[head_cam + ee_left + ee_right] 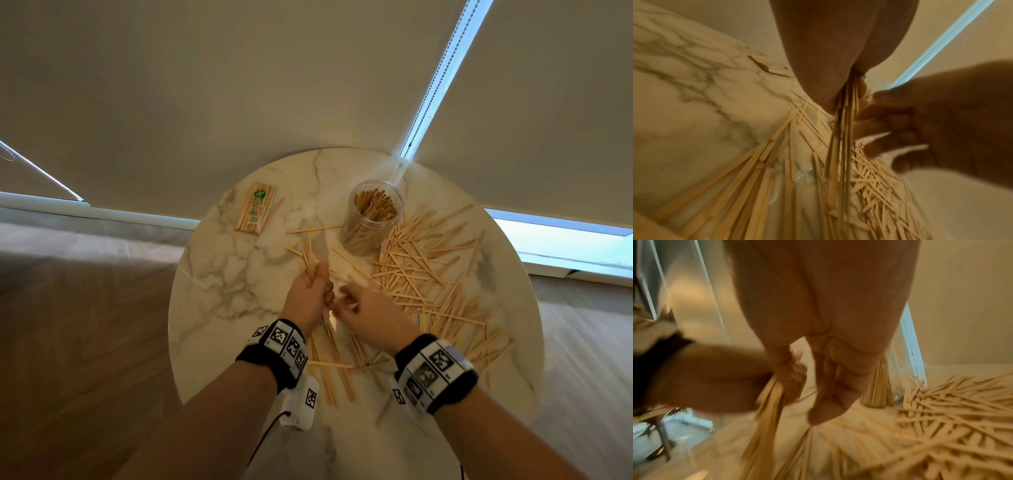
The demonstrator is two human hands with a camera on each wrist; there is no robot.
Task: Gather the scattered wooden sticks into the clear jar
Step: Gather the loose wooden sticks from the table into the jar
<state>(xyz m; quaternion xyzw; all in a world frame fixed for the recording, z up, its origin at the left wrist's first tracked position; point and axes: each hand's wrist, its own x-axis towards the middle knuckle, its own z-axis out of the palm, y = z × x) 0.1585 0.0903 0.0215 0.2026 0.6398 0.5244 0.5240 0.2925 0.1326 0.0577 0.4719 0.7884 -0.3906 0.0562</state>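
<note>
The clear jar (375, 216) stands upright at the back of the round marble table (222, 291), partly filled with wooden sticks. Loose sticks (428, 274) lie in a heap to its right, and more lie below my wrists. My left hand (310, 294) grips a bundle of sticks (310, 263) in its fist, seen close in the left wrist view as the bundle (842, 146). My right hand (359, 303) hovers right beside it with its fingers curled. Blur hides whether it pinches a stick. In the right wrist view the jar (878, 386) shows behind my fingers (828, 394).
A sealed packet of sticks (258, 212) lies at the table's back left. Bare marble takes up the left side. The table's far edge meets closed roller blinds (239, 85), with wood floor (85, 342) at the left.
</note>
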